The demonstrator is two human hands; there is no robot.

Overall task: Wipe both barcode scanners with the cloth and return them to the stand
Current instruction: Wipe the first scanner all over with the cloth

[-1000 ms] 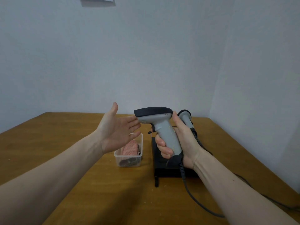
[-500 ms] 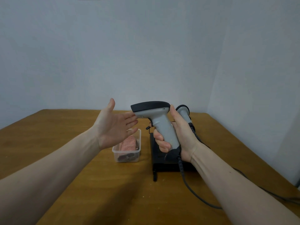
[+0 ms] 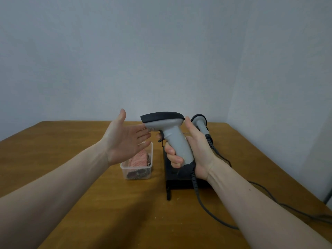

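Observation:
My right hand (image 3: 195, 151) grips the handle of a grey barcode scanner (image 3: 170, 130) with a black top, held upright above the black stand (image 3: 179, 180). Its head points left. My left hand (image 3: 124, 139) is flat and spread, palm toward the scanner, and its fingertips touch the scanner's front end. A second grey scanner (image 3: 200, 124) sits in the stand behind my right hand, mostly hidden. A pink cloth (image 3: 138, 159) lies in a clear plastic tub (image 3: 136, 174) left of the stand.
The scanners' dark cables (image 3: 212, 212) trail across the wooden table (image 3: 89, 203) toward the right edge. White walls close in behind and on the right. A darker cloth lies under the pink one in the tub.
My left hand has moved right until its fingertips reach the scanner's front. The right hand keeps the scanner in much the same place; the view has shifted a little.

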